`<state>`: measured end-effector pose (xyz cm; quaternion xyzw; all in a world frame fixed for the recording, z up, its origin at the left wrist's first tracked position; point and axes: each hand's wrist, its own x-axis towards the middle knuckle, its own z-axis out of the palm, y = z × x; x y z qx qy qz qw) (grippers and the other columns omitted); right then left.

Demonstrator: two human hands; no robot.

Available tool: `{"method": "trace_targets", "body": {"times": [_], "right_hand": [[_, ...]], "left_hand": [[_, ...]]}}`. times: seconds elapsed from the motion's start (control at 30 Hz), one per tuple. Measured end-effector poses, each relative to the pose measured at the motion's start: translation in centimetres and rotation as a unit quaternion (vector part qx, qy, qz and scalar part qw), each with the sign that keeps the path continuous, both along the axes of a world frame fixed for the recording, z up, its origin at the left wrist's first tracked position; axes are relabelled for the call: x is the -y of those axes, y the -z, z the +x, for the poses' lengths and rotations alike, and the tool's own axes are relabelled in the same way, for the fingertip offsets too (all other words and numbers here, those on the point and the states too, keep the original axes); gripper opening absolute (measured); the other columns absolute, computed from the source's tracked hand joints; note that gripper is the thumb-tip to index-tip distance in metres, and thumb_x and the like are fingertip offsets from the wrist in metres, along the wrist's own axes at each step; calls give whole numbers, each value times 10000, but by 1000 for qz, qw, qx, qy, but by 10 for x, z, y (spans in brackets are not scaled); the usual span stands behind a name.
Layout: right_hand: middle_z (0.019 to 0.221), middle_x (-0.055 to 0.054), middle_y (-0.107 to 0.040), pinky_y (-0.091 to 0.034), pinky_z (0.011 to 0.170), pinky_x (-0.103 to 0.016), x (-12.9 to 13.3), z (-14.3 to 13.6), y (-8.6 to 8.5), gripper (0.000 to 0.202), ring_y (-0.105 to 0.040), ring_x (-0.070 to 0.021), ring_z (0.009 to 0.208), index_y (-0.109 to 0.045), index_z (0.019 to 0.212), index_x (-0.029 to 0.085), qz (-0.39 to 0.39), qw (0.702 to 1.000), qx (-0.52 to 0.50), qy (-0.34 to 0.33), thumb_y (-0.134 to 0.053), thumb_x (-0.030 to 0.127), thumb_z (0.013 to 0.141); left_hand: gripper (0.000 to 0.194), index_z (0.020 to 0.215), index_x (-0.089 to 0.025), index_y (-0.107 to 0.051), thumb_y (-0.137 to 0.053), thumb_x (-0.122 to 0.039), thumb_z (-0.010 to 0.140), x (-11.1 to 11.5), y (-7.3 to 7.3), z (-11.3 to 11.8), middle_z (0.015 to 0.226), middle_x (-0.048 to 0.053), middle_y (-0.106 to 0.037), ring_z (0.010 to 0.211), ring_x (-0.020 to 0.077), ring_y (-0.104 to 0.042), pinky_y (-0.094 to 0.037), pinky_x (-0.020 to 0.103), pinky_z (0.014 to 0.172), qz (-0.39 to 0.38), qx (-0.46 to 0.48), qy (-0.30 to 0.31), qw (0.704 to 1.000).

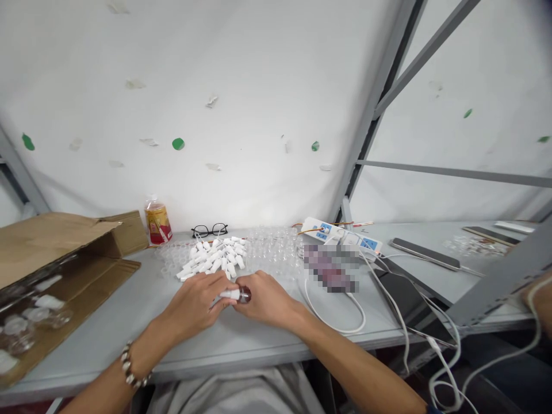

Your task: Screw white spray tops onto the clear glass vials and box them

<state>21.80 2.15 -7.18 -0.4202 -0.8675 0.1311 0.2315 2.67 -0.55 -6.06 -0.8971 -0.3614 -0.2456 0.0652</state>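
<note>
The left hand (194, 302) has its grip on the white cap of a small bottle (244, 295), while the right hand (265, 298) has its grip around the rounded end, both at the near middle of the desk (233, 351). Just beyond lie a heap of white spray tops (215, 257) and, to their right, rows of clear bottles (273, 250); an open cardboard box (125, 230) stands left.

I see matt, plain cardboard in the box (56, 225) at frame left, a smooth tabletop (250, 348) across the lower middle, glossy, clear, plastic-looking bottles (276, 253) mid-frame — beside opaque, smooth plastic caps (221, 257) — and painted metal in the post (370, 115), upper right.
</note>
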Motion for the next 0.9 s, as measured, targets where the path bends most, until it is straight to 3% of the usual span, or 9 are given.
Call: {"method": "trace_targets", "body": {"times": [0.1, 0.27, 0.43, 0.57, 0.77, 0.9], "right_hand": [[545, 19, -538, -219, 513, -215, 2, -2, 1, 191, -379, -84, 514, -518, 608, 179, 0, 1000, 6, 3, -595, 290, 743], [592, -12, -608, -217, 535, -232, 7, -5, 0, 117, -467, -106, 547, -605, 670, 180, 13, 999, 43, -19, -602, 263, 752], [612, -25, -631, -221, 523, -231, 4, -2, -2, 160, -478, -108, 542, -612, 678, 172, -7, 999, 44, 14, -629, 306, 764], [589, -7, -609, -222, 511, -223, 3, -1, -2, 205, -442, -94, 522, -595, 660, 172, -18, 999, 26, 9, -623, 328, 789], [602, -6, -611, -230, 539, -231, 9, -6, 0, 117, -470, -99, 545, -608, 688, 168, 9, 999, 32, -1, -615, 238, 781], [606, 2, -606, -235, 535, -226, 11, -6, -1, 87, -470, -100, 541, -608, 703, 174, 3, 1000, 26, -2, -627, 227, 770]], "left_hand": [[270, 987, -196, -632, -417, -359, 983, -1, 1, 0, 799, 13, -650, 621, 140, -545, -372, 265, 609, 6, 11, 6, 1000], [412, 772, -173, -608, -329, -367, 1006, -4, 5, -1, 668, 7, -633, 601, 135, -548, -369, 271, 620, 13, 29, 11, 999], [273, 1051, -204, -594, -469, -424, 948, -2, 6, -2, 911, 18, -692, 673, 154, -583, -409, 287, 671, -50, 17, 1, 999], [233, 1044, -201, -590, -417, -343, 975, -1, 7, -1, 884, 18, -692, 676, 162, -585, -405, 291, 675, -51, 10, -10, 999], [543, 741, -169, -561, -183, -451, 1011, -5, 9, -1, 660, 20, -597, 583, 146, -504, -342, 280, 600, 20, 4, 0, 1000], [674, 714, -172, -564, -139, -644, 938, -5, 7, -3, 643, 23, -561, 585, 151, -482, -327, 287, 593, 21, 14, 10, 1000]]}}
